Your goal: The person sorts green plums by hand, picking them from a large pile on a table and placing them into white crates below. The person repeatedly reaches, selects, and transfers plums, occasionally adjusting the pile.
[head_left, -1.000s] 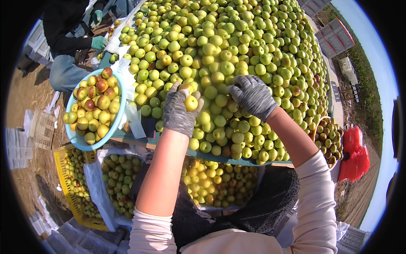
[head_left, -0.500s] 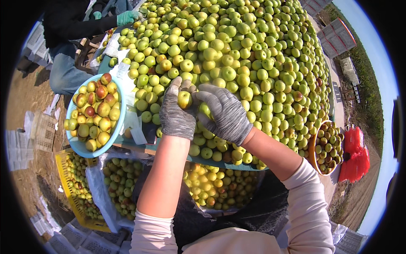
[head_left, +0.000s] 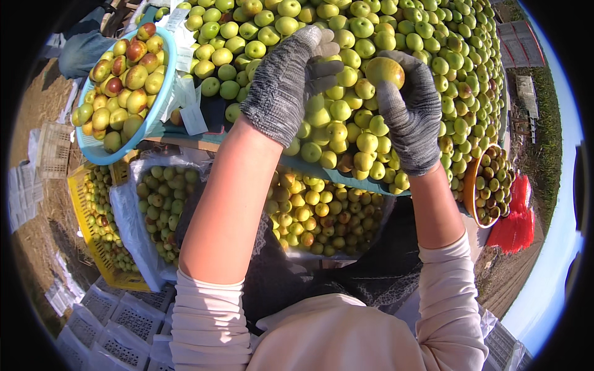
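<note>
A yellow-green jujube [head_left: 385, 72] with a brownish blush sits between the thumb and fingers of my right hand [head_left: 417, 114], which is in a grey knit glove. My left hand [head_left: 288, 83], gloved the same way, is over the heap to its left, fingers apart and curving toward the right hand. I see nothing held in it, though its palm is partly hidden. Beneath both hands spreads a big heap of green jujubes [head_left: 356, 28] on a table with a teal cover [head_left: 365, 183].
Left of the heap stands a light blue basin [head_left: 162, 93] of redder jujubes. Below are a yellow crate [head_left: 93, 232] and lined containers of jujubes [head_left: 328, 216]. An orange-rimmed basket [head_left: 471, 191] and a red bag [head_left: 516, 219] are at right. Another person's leg [head_left: 93, 55] shows upper left.
My hands, close together before, have moved apart. The right one has shifted right and up with a jujube; the left has opened out. The view has moved, so the table sits higher.
</note>
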Motion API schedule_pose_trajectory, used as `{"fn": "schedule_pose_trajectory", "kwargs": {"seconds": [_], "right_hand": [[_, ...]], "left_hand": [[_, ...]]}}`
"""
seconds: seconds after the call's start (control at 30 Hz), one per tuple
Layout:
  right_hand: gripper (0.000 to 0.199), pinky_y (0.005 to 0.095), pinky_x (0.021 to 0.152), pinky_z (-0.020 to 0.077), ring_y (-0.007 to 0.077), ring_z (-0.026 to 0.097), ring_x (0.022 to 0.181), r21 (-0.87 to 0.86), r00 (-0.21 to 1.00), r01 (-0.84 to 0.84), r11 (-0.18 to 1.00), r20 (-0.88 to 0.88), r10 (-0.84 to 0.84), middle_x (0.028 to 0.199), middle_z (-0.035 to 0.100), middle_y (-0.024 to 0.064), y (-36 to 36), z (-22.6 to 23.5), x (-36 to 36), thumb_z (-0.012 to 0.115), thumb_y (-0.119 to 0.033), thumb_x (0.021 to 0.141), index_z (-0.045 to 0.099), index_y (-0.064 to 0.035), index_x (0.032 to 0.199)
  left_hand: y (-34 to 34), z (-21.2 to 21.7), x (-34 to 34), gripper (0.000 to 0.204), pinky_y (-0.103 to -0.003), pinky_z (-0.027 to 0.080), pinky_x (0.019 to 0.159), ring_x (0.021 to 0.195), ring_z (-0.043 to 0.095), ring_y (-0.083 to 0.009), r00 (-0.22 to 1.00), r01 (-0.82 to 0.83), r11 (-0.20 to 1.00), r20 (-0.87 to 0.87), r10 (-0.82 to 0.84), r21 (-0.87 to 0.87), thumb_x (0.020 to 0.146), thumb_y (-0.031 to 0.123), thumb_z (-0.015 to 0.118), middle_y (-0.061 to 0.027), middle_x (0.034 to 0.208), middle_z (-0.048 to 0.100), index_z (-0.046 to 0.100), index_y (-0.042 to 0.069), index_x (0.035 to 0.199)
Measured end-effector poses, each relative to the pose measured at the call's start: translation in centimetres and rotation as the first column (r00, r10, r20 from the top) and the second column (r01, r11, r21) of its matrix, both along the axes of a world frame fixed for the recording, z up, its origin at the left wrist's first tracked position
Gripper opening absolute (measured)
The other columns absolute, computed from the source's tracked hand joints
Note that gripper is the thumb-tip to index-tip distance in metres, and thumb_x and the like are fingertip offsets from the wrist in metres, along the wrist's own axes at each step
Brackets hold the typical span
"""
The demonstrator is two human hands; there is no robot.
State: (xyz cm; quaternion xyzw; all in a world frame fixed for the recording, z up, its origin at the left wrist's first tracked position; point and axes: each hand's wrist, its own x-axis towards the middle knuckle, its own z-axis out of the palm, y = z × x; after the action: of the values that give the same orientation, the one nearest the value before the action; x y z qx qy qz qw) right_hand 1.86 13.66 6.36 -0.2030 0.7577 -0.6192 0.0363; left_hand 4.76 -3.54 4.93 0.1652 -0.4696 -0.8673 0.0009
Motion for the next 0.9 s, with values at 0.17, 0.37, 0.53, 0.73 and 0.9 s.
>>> {"fn": "schedule_pose_trajectory", "kwargs": {"seconds": [0.17,0.37,0.53,0.73,0.9], "right_hand": [[0.028,0.027,0.077,0.0501,0.0133,0.058,0.088,0.118,0.73,-0.554,0.824,0.545,0.413,0.099,0.061,0.0069,5.0,-3.6,12.1,0.065,-0.017,0.085,0.057,-0.0005,0.106],[0.046,0.0439,0.085,0.0485,0.0348,0.058,0.099,0.78,0.927,-0.33,0.532,0.375,0.024,0.11,0.058,0.0163,5.6,-16.4,18.0,0.07,-0.03,0.076,0.055,-0.0109,0.115],[0.044,0.044,0.086,0.0473,0.0362,0.056,0.098,0.774,0.99,-0.095,0.625,0.139,-0.021,0.107,0.057,0.0163,5.7,-19.9,19.1,0.07,-0.028,0.076,0.055,-0.0092,0.113],[0.041,0.0449,0.087,0.0463,0.0398,0.057,0.098,0.714,0.958,0.057,0.698,0.158,-0.239,0.1,0.061,0.0239,6.0,-22.2,16.7,0.068,-0.029,0.078,0.059,-0.0014,0.107],[0.038,0.0364,0.086,0.0488,0.0263,0.062,0.095,0.608,0.965,-0.01,0.794,0.215,-0.152,0.109,0.064,0.0137,6.8,-25.7,14.8,0.067,-0.013,0.08,0.057,0.0011,0.114]], "left_hand": [[-1.2,-0.5,1.6,0.05,-0.037,0.051,0.088,0.101,0.063,-0.0239,0.994,-0.105,0.984,-0.005,0.107,0.143,0.095,0.038,0.047,-0.0151,0.117,0.062,0.051,-0.001,0.126],[-0.7,-0.8,4.1,0.047,-0.036,0.051,0.086,0.099,0.063,-0.023,0.994,-0.104,0.987,-0.004,0.105,0.126,0.094,0.036,0.048,-0.014,0.115,0.063,0.053,0.0,0.124],[-0.5,-1.1,5.9,0.046,-0.035,0.052,0.084,0.097,0.064,-0.0222,0.996,-0.089,0.991,-0.004,0.089,0.097,0.094,0.035,0.048,-0.0132,0.113,0.064,0.054,0.0,0.122],[-0.8,-0.7,7.6,0.044,-0.034,0.052,0.082,0.095,0.064,-0.0213,0.997,-0.073,0.993,-0.011,0.074,0.089,0.094,0.034,0.049,-0.0122,0.111,0.065,0.055,0.001,0.121],[-0.9,-0.7,7.9,0.042,-0.033,0.053,0.08,0.093,0.065,-0.0205,0.998,-0.068,0.994,-0.01,0.07,0.09,0.093,0.033,0.05,-0.0113,0.109,0.065,0.056,0.001,0.119]]}}
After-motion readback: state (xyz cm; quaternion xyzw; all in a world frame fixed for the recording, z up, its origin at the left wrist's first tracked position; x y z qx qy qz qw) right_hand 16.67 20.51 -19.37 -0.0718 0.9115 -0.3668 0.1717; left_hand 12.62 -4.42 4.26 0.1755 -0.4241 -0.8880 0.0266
